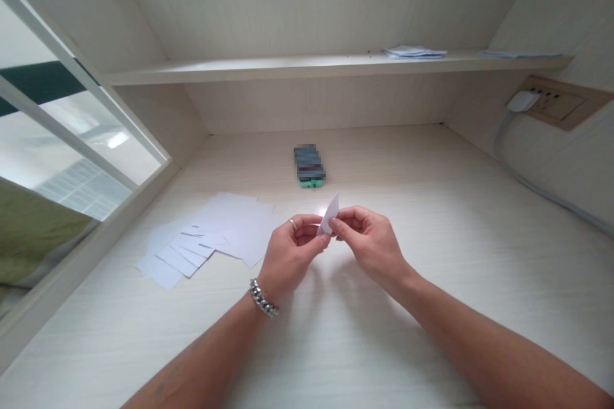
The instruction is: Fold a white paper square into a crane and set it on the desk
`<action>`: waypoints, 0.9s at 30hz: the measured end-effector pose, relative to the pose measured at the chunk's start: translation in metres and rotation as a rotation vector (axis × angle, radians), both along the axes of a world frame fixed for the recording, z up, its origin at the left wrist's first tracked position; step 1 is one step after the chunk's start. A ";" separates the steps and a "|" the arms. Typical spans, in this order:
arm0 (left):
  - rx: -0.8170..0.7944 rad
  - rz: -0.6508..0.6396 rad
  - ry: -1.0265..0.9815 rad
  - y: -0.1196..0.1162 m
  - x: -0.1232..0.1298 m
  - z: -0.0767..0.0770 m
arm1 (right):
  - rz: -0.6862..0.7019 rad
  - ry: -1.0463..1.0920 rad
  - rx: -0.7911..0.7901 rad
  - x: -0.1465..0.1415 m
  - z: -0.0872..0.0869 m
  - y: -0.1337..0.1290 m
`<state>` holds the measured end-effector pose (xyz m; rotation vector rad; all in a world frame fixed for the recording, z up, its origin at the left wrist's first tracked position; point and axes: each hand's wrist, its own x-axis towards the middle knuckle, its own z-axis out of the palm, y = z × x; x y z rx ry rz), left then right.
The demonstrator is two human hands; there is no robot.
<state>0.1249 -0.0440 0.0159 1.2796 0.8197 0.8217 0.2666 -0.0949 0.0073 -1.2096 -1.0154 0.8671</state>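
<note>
A small folded piece of white paper (330, 212) is held up over the desk between both hands. My left hand (296, 254) pinches its lower left edge with thumb and fingers; a ring and a chain bracelet are on that side. My right hand (371, 241) grips the right side of the same paper between thumb and forefinger. Loose white sheets (240, 223) lie overlapping on the desk, left of my left hand. Beyond the hands rests a dark, blurred object with a green end (309, 166).
A shelf (288, 69) crosses the back, with a paper stack (415, 52) and flat paper (520, 54) on it. On the right wall, a white plug (522, 101) sits in a socket panel (561, 104), its cable (542, 190) trailing down. A barred opening is at left.
</note>
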 end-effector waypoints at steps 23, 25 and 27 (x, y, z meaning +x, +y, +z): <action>0.004 -0.195 0.169 0.013 -0.013 0.006 | -0.028 0.050 -0.043 0.005 0.004 0.000; 0.055 -0.154 0.166 0.015 -0.014 0.007 | -0.015 0.060 -0.062 0.006 0.006 0.000; 0.110 -0.079 0.115 0.015 -0.015 0.006 | 0.015 0.049 -0.078 0.007 0.006 0.000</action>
